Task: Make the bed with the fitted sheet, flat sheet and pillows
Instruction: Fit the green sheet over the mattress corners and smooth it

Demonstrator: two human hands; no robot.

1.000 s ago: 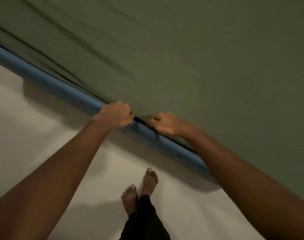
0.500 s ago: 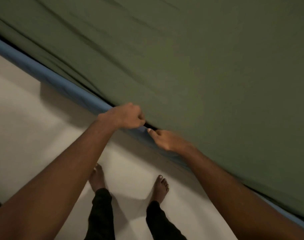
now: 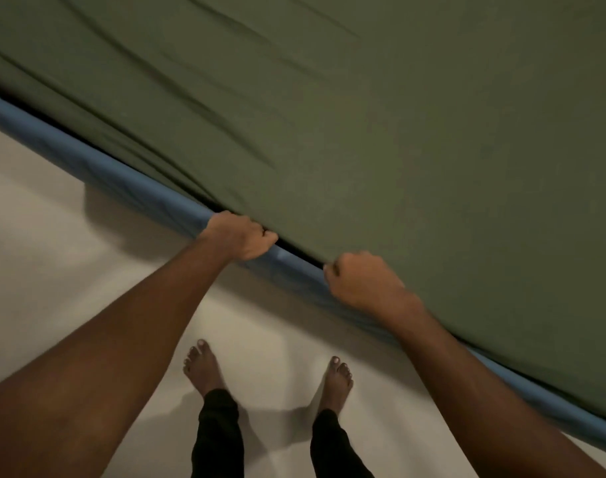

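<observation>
Sheet [image 3: 363, 132], right hand [image 3: 362, 281] now fisted on edge

- A bedroom in a home: a green sheet [image 3: 363, 132] lies spread over a blue mattress [image 3: 146, 193].
- Bare feet [image 3: 202, 369] stand on a pale, plain floor [image 3: 53, 257].

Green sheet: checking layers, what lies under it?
A blue bed edge shows below the green sheet, whose hem the left hand and right hand grip. Everything further under is covered.

The right hand [image 3: 363, 282] has slid away from the left hand [image 3: 241, 238] along the green sheet [image 3: 363, 132] edge.
</observation>
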